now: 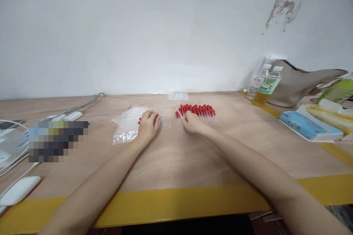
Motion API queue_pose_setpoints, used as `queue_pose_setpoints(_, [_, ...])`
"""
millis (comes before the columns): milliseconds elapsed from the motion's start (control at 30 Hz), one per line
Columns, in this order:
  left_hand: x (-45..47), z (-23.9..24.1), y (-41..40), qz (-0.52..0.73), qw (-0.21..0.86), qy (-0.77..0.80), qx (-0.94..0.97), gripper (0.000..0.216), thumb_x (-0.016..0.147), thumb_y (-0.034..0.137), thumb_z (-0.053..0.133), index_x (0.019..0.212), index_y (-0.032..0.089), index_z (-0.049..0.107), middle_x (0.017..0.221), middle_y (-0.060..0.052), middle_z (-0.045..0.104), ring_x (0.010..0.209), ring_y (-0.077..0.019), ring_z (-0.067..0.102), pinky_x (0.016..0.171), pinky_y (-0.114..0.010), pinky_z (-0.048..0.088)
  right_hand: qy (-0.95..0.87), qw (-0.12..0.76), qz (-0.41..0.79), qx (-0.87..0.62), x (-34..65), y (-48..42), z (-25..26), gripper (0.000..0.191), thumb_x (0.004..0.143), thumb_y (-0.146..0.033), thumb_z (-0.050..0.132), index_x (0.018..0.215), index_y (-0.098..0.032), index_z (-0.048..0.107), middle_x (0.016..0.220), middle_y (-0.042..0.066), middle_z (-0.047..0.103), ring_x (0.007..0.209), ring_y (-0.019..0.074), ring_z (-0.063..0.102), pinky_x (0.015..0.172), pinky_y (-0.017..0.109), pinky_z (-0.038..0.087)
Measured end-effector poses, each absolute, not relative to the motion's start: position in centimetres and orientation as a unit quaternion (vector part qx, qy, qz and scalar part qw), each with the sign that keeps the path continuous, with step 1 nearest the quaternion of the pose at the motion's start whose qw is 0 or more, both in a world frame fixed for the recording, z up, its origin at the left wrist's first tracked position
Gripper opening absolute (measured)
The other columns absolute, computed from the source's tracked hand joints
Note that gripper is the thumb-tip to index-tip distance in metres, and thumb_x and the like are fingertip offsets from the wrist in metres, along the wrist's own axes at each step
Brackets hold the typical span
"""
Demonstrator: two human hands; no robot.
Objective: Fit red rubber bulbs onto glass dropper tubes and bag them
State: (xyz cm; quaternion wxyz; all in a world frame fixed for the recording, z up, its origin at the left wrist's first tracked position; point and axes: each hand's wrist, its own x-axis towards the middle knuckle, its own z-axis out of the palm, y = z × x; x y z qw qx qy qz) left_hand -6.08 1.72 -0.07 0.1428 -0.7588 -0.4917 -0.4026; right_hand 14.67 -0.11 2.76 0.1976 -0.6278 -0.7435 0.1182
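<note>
My left hand (149,124) is closed, its fingertips pressed together; what they hold, if anything, is hidden. Small red rubber caps (139,120) peek out beside its fingers, lying by a white sheet and clear plastic bags (125,136). Between my two hands, a row of thin clear tubes (166,121) lies side by side on the table. My right hand (192,122) pinches a slim clear tube (178,111), which points up and left. Behind and right of that hand are several clear tubes with red caps (204,110), laid in a fanned row.
A flat clear packet (178,96) lies by the wall. To the right stand two bottles (261,97), a grey-brown container (286,84) and a blue tissue pack (310,126). Cables (82,104) and a white device (20,191) occupy the left. Yellow tape (187,205) lines the table's front edge.
</note>
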Motion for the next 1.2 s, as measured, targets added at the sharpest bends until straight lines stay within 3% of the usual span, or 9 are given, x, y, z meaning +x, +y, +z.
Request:
queue_pose_setpoints(200, [-6.6,-0.3,2.0,-0.422,0.058,-0.519,-0.741,0.018,0.081,0.025,0.043,0.080,0.016,0.059,0.080,-0.005,0.054,0.075,-0.0167,0.053,0.071,-0.028,0.042,-0.788,0.310,0.121,-0.519,19.3,-3.5,-0.2,0.010,0.081,-0.026,0.037,0.078,-0.018,0.043,0.069,0.002,0.055,0.059,0.0126,0.049,0.055,0.023,0.036])
queue_pose_setpoints(367, [-5.7,0.3,0.6,-0.457,0.045,-0.491,-0.740,0.018,0.083,0.024,0.041,0.085,0.015,0.056,0.081,-0.005,0.056,0.077,-0.0164,0.054,0.072,-0.028,0.043,-0.773,0.384,0.145,-0.483,20.3,-3.4,-1.3,0.022,0.082,-0.023,0.036,0.101,-0.017,0.046,0.073,0.002,0.058,0.067,0.0140,0.053,0.064,0.026,0.040])
queue_pose_setpoints(467, [-4.1,0.3,-1.3,-0.441,0.010,-0.443,-0.780,0.017,0.083,0.023,0.040,0.089,0.017,0.055,0.086,-0.004,0.058,0.084,-0.0165,0.054,0.077,-0.029,0.042,-0.767,0.409,0.121,-0.480,20.1,-3.2,-1.5,0.025,0.082,-0.021,0.037,0.102,-0.017,0.051,0.083,0.005,0.061,0.077,0.0156,0.055,0.072,0.029,0.041])
queue_pose_setpoints(567, [-2.2,-0.3,-3.0,-0.433,-0.090,-0.391,-0.807,0.016,0.083,0.022,0.041,0.091,0.018,0.055,0.091,-0.004,0.060,0.085,-0.0152,0.055,0.076,-0.028,0.044,-0.765,0.411,0.108,-0.485,19.8,-3.6,-1.5,0.021,0.081,-0.020,0.039,0.093,-0.017,0.056,0.090,0.006,0.062,0.082,0.0161,0.056,0.074,0.028,0.041])
queue_pose_setpoints(733, [-0.6,-1.6,-3.8,-0.430,-0.253,-0.383,-0.777,0.014,0.077,0.027,0.052,0.086,0.016,0.051,0.082,-0.004,0.060,0.070,-0.0128,0.058,0.062,-0.025,0.047,-0.789,0.397,0.120,-0.453,19.4,-4.7,-1.1,0.019,0.084,-0.024,0.038,0.088,-0.017,0.056,0.084,0.004,0.062,0.076,0.0136,0.056,0.069,0.024,0.040])
queue_pose_setpoints(900, [-0.7,-1.4,-3.7,-0.417,-0.259,-0.384,-0.782,0.012,0.078,0.028,0.051,0.077,0.017,0.048,0.069,0.001,0.055,0.064,-0.0112,0.055,0.059,-0.024,0.046,-0.794,0.388,0.115,-0.453,19.2,-4.9,-0.9,0.018,0.084,-0.023,0.038,0.084,-0.018,0.056,0.079,0.003,0.061,0.072,0.0132,0.054,0.066,0.023,0.039])
queue_pose_setpoints(1200, [-1.0,-1.1,-3.7,-0.413,-0.234,-0.385,-0.792,0.018,0.079,0.028,0.051,0.094,0.018,0.055,0.090,-0.004,0.063,0.082,-0.0155,0.059,0.073,-0.029,0.047,-0.807,0.386,0.135,-0.425,18.8,-5.5,-0.7,0.017,0.083,-0.021,0.039,0.083,-0.018,0.056,0.074,0.001,0.059,0.067,0.0119,0.052,0.062,0.021,0.038])
